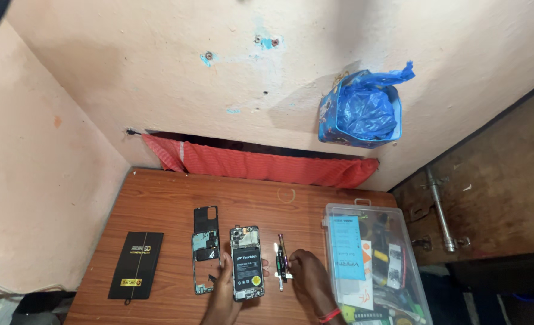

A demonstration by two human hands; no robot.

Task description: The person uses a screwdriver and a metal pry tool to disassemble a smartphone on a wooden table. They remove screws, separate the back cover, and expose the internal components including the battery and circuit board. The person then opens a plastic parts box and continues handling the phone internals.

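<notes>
An opened phone (pixel 246 262) with its battery showing lies on the wooden table (pixel 158 198). My left hand (pixel 223 292) holds it at its lower left edge. My right hand (pixel 310 278) rests beside it, fingertips on a small tool and a flat part (pixel 282 265) lying right of the phone. A phone frame (pixel 205 261) and a dark back cover (pixel 206 219) lie left of the phone.
A black flat box (pixel 137 265) lies at the table's left. A clear plastic case (pixel 372 265) full of tools and parts stands at the right. A rubber band (pixel 287 195) lies near the far edge by a red cloth (pixel 261 165). A blue bag (pixel 363 111) hangs on the wall.
</notes>
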